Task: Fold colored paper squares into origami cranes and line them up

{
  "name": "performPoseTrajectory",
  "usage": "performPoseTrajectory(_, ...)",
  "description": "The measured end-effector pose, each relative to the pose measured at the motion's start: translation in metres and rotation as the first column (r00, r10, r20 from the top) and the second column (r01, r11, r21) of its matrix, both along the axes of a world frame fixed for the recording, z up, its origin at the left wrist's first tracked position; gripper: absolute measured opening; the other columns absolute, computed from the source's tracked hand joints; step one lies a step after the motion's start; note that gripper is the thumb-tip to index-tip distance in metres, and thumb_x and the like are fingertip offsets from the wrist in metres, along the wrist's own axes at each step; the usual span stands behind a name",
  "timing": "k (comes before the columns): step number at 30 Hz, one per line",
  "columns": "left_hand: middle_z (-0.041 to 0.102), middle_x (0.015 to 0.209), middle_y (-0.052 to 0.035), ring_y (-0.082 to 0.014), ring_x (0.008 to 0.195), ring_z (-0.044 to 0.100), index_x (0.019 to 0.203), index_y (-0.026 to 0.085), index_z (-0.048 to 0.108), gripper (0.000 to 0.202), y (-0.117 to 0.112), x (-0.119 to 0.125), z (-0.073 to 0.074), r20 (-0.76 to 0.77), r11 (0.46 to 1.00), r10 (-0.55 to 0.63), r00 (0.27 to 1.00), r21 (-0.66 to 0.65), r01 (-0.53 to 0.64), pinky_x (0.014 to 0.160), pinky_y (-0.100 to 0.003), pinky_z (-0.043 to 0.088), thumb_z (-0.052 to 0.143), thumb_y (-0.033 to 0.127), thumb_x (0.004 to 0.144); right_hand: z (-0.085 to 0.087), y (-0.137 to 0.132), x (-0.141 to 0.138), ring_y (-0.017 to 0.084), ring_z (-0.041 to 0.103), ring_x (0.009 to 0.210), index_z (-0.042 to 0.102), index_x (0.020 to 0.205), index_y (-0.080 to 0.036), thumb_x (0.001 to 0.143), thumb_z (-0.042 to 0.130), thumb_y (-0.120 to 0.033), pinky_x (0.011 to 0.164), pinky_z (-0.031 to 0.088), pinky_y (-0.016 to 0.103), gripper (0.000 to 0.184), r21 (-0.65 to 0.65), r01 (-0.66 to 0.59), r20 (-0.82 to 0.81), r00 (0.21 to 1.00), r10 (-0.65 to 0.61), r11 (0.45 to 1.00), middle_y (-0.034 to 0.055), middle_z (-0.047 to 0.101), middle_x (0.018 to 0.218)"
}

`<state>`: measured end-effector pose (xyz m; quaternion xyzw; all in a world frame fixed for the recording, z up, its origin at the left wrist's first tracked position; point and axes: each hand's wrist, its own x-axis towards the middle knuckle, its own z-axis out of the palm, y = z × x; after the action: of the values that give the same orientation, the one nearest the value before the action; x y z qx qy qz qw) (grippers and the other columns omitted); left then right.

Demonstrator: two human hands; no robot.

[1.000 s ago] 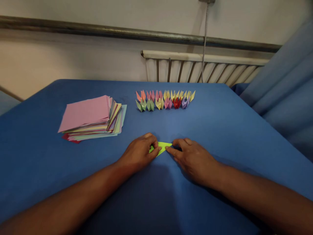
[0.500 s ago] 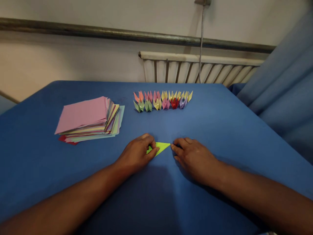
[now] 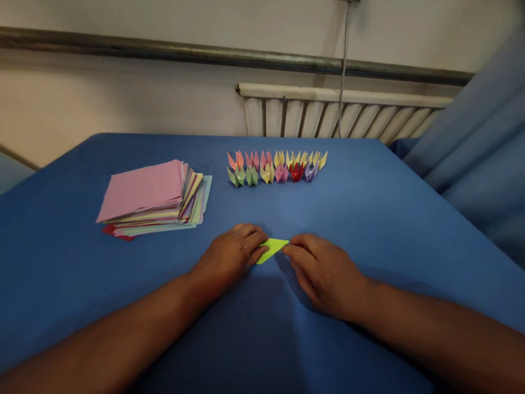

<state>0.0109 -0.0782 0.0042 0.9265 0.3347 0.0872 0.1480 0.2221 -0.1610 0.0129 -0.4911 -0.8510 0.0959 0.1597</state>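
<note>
A small folded green paper (image 3: pixel 273 247) lies flat on the blue worktop (image 3: pixel 369 208), right in front of the person and between the two hands. The left hand (image 3: pixel 232 257) is closed down over the paper's left end and pins it to the worktop. The right hand (image 3: pixel 324 271) is loosely open and grips nothing. Only its fingertips (image 3: pixel 287 249) touch the paper's right end.

It looks like a fold is being pressed flat. To do this well, the left hand should hold the paper firm so it cannot slide on the cloth. The right fingertips should rub along the fold from one end to the other and push down hard, so the crease comes out sharp and the edges line up. A crooked edge would show in a piece this small.

Farther back on the worktop stands a row of little folded pieces (image 3: pixel 276 167) in many colours, pink, yellow, green, red and purple. To the left lies a stack of flat coloured sheets (image 3: pixel 143 189) with a pink one on top, well apart from the hands.
</note>
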Motion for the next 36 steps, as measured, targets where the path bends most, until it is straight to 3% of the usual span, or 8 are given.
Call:
performPoseTrajectory(8, 0.061, 0.102, -0.0070, -0.0204, 0.096, 0.055, 0.108, 0.020, 0.061, 0.030, -0.001, 0.002, 0.002, -0.068, 0.999, -0.017, 0.998, 0.047, 0.020, 0.086, -0.034, 0.045, 0.038, 0.037, 0.097, -0.010, 0.004, -0.005, 0.022, 0.048, 0.091, 0.053, 0.124, -0.022, 0.093, 0.042, -0.021, 0.082, 0.040, 0.038, 0.033, -0.042, 0.025, 0.130, 0.991, -0.019, 0.999, 0.0086, 0.056, 0.101)
performPoseTrajectory(17, 0.062, 0.097, -0.0070, -0.0200, 0.087, 0.055, 0.099, 0.016, 0.061, 0.024, -0.005, 0.007, 0.006, -0.230, 0.986, -0.017, 0.973, 0.160, 0.055, 0.074, -0.032, 0.046, 0.039, 0.026, 0.096, -0.006, 0.002, -0.008, 0.023, 0.048, 0.094, 0.054, 0.127, -0.017, 0.095, 0.039, -0.024, 0.084, 0.041, 0.038, 0.036, -0.043, 0.063, 0.171, 0.984, -0.055, 0.997, 0.0100, 0.057, 0.104)
performPoseTrajectory(26, 0.062, 0.094, -0.0056, -0.0191, 0.084, 0.054, 0.094, 0.016, 0.061, 0.021, -0.004, 0.007, 0.007, -0.268, 0.980, -0.035, 0.963, 0.178, 0.085, 0.071, -0.031, 0.043, 0.041, 0.022, 0.095, -0.005, -0.003, -0.008, 0.025, 0.051, 0.094, 0.054, 0.130, -0.011, 0.094, 0.042, -0.028, 0.082, 0.045, 0.040, 0.041, 0.007, 0.098, 0.268, 0.959, -0.096, 0.995, 0.0119, 0.059, 0.105)
performPoseTrajectory(33, 0.063, 0.098, -0.0044, -0.0187, 0.082, 0.053, 0.096, 0.017, 0.062, 0.021, -0.006, 0.006, 0.013, -0.254, 0.985, -0.052, 0.966, 0.144, 0.091, 0.068, -0.030, 0.042, 0.041, 0.021, 0.094, -0.001, 0.002, 0.003, 0.021, 0.056, 0.093, 0.064, 0.112, -0.013, 0.094, 0.038, -0.019, 0.085, 0.047, 0.035, 0.033, -0.029, 0.162, 0.179, 0.972, -0.154, 0.986, 0.0120, 0.062, 0.104)
performPoseTrajectory(36, 0.063, 0.099, -0.0053, -0.0191, 0.085, 0.054, 0.097, 0.017, 0.063, 0.023, -0.007, 0.006, 0.015, -0.248, 0.986, -0.064, 0.967, 0.131, 0.099, 0.072, -0.031, 0.044, 0.040, 0.022, 0.094, -0.003, 0.006, 0.005, 0.024, 0.053, 0.108, 0.058, 0.124, -0.013, 0.094, 0.040, -0.024, 0.094, 0.044, 0.039, 0.037, 0.020, 0.204, 0.111, 0.972, -0.205, 0.979, 0.0143, 0.056, 0.124)
